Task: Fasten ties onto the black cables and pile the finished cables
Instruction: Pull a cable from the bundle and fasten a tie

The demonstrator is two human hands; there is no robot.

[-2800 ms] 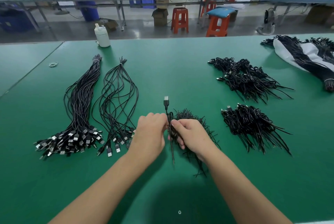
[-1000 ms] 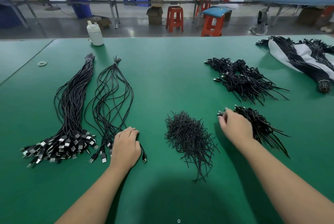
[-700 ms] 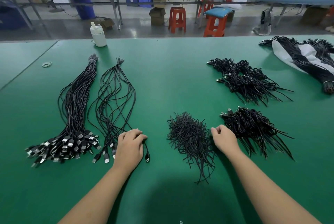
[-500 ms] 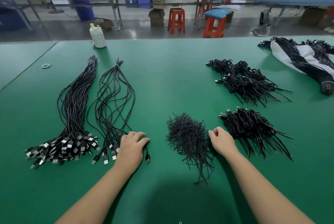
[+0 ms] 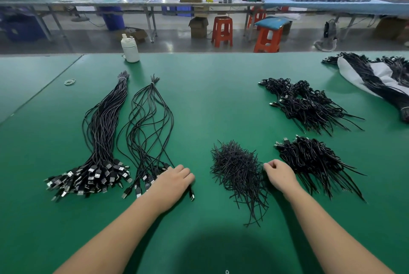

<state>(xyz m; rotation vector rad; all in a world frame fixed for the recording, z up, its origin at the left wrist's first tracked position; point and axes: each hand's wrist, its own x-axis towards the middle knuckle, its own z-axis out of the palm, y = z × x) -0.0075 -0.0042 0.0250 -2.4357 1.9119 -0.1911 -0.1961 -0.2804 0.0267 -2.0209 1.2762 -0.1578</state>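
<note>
Cables lie in a loose bundle (image 5: 148,132) on the green table (image 5: 210,101), and the left hand (image 5: 172,182) rests flat on their plug ends, fingers relaxed. The right hand (image 5: 280,173) has its fingers curled at the edge of the ties pile (image 5: 238,171); whether they pinch a tie I cannot tell. The finished cables pile (image 5: 309,158) lies just beside this hand.

At the tie heap (image 5: 238,171), my right hand (image 5: 279,174) pinches its right edge; my left hand (image 5: 173,182) rests on loose cables (image 5: 148,127) left of it.
</note>
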